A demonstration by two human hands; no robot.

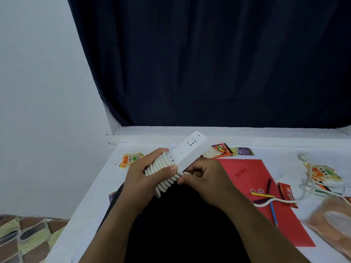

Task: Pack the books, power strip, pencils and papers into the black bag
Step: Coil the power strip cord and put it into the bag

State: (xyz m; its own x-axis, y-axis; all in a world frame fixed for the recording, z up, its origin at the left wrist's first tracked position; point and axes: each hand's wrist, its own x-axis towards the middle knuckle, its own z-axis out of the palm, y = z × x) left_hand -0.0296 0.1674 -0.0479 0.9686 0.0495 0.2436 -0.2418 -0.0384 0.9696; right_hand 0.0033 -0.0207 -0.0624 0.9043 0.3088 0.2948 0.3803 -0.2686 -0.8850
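wrappers [131, 159], pencils [273, 212], red paper [245, 179], cord [311, 186]

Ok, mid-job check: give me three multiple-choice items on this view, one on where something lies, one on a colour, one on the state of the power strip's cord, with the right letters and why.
1. Where does the blue pencil lie?
A. on the red sheet
B. on the floor tiles
C. inside the black bag

2. What colour is the power strip?
A. black
B. white
C. red

3. How is the power strip's cord right now?
A. hanging loose off the table
B. plugged into a wall
C. wound in coils round the strip's end

Key: 1 A, the pencil lies on the sheet's right part, beside a dark pencil. 2 B, its body and cord are both white. 3 C, the left hand grips the stacked coils while the right hand pinches the cord at the near end.
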